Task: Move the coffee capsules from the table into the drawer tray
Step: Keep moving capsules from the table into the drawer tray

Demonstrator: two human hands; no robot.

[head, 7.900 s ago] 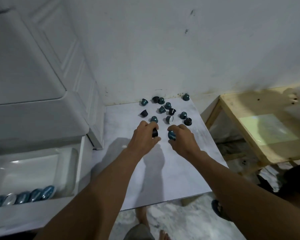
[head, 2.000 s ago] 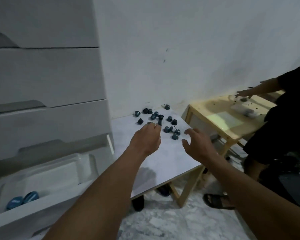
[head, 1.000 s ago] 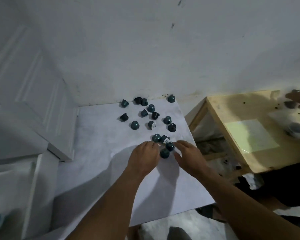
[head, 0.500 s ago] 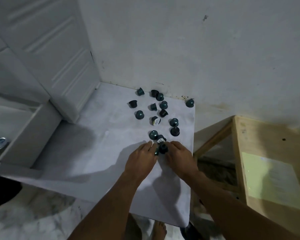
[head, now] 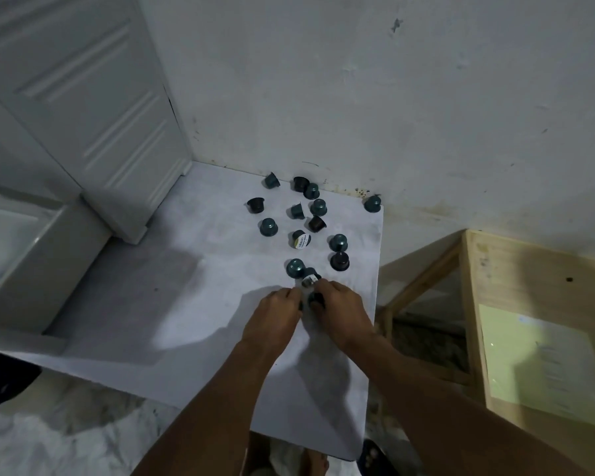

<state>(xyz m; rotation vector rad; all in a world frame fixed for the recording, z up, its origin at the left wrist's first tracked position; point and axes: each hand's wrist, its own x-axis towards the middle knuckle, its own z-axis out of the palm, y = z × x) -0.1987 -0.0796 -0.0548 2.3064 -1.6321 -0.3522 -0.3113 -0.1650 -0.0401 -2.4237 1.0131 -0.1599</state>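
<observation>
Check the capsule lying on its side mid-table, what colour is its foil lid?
Yellow and white with dark print, on the capsule; head view.

Matt, faintly marbled white table (head: pixel 193 304), bare rough wood side table (head: pixel 529 269), seemingly metallic teal capsules (head: pixel 268 227).

Two bare forearms, no sleeves in view

Both arms were uncovered from the lower frame edge to the fingers; the left hand (head: pixel 275 319) and right hand (head: pixel 341 314) wore no gloves, rings, watch or bands that could be made out. Below, a bare foot (head: pixel 315 463) showed, perhaps beside a dark sandal, though the dim light left that unclear.
</observation>
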